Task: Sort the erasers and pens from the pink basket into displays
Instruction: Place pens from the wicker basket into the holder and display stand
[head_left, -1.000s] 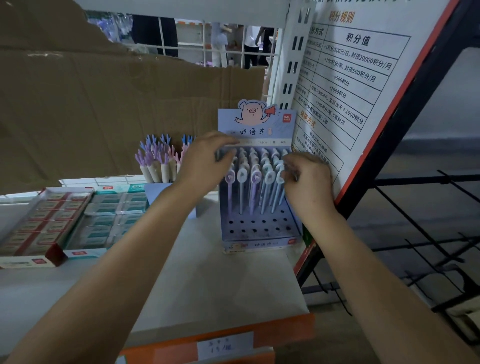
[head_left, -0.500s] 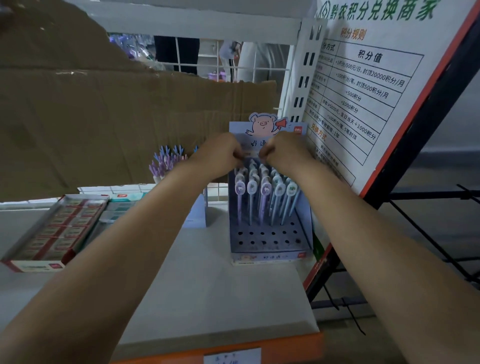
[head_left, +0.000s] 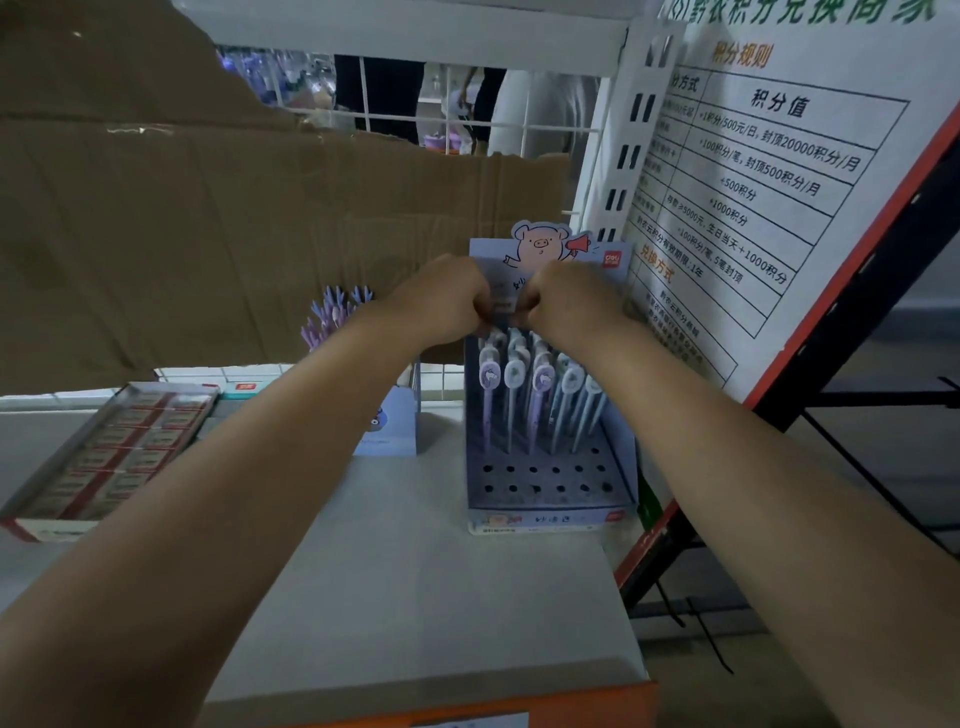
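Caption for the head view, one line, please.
Left hand and right hand, fingers curled, close together over the pens in the blue pig display; front holes empty, eraser box to the left.

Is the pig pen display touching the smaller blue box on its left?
Apart. The head view shows a strip of bare shelf between the pen display and the blue box.

Brown cardboard (head_left: 208, 234) stands behind and left of the grip, a white wire grid (head_left: 524, 124) above it; a printed sign (head_left: 779, 182) leans at right, grey floor (head_left: 904, 343) beyond.
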